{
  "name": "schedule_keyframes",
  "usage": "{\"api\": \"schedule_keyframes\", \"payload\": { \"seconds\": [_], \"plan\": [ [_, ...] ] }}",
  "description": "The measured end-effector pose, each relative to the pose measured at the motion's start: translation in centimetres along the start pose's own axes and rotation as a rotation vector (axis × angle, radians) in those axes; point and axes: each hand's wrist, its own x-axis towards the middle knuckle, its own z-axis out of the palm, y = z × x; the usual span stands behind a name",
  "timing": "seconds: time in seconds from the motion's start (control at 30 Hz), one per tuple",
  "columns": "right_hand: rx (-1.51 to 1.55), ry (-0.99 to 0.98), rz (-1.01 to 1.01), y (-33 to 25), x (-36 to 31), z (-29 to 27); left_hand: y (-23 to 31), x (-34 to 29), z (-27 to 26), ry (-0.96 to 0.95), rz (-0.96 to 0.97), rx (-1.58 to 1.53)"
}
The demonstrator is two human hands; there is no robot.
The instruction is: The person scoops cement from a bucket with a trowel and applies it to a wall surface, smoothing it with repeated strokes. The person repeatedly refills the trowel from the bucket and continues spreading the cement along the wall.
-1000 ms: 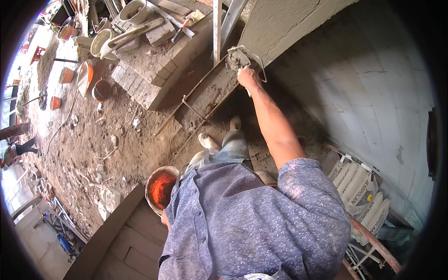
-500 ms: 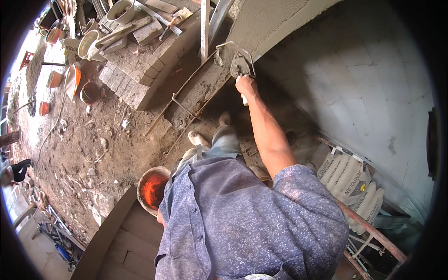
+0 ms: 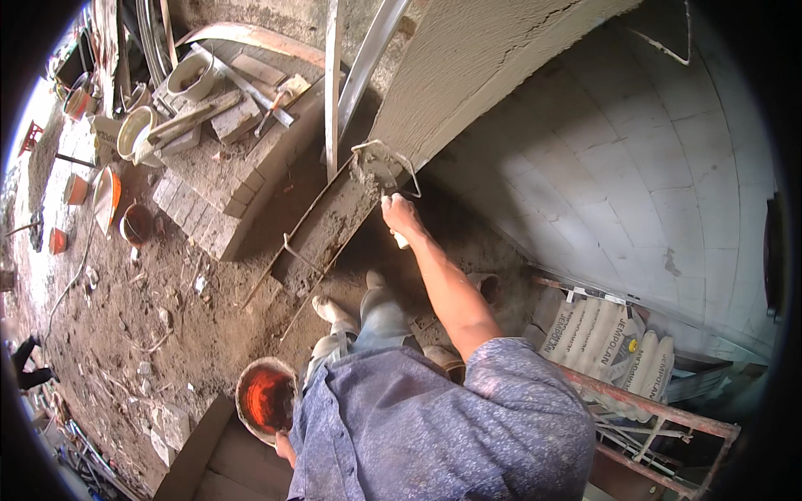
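Head view, and from where I stand, small orange pails (image 3: 75,189) sit on the dirt floor (image 3: 117,288) at far left. Then comes a stack of bricks (image 3: 205,209) with a hammer (image 3: 269,115) on top. Nearer, a bucket (image 3: 266,392) with an orange inside hangs by the person's hip; the left hand (image 3: 285,447), partly behind the shirt (image 3: 426,426), is closed on its rim. Ahead, mortar (image 3: 322,219) lies along a narrow ledge between two thin rods. The right hand (image 3: 401,215), well apart from the left, clasps a trowel (image 3: 402,241), its blade at the mortar's far end. Bags (image 3: 593,338) lie stacked at right, below a pale wall (image 3: 660,192).
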Motion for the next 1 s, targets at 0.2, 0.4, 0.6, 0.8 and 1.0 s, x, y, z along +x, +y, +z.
{"api": "schedule_keyframes", "payload": {
  "seconds": [0.2, 0.4, 0.6, 0.8, 1.0],
  "plan": [
    [-0.432, 0.165, -0.425, 10.3, 4.0, 5.9, 2.8, -1.5, 1.0, 0.074, -0.060, -0.130],
    [-0.112, -0.166, -0.214, 3.8, -3.2, 2.0, 7.1, -4.4, 2.0, 0.262, -0.159, -0.464],
    [-0.208, 0.006, -0.263, 11.6, 5.6, 5.5, 15.4, -7.2, 1.7, 0.285, -0.092, -0.780],
    [-0.170, -0.231, -0.438, 12.1, -2.2, 3.7, 18.7, -11.8, 0.1, 0.372, -0.109, -1.090],
    [0.102, -0.228, -0.468, 4.7, -10.1, -5.4, 7.3, -19.8, -3.8, 0.500, -0.230, -1.359]
  ]
}}
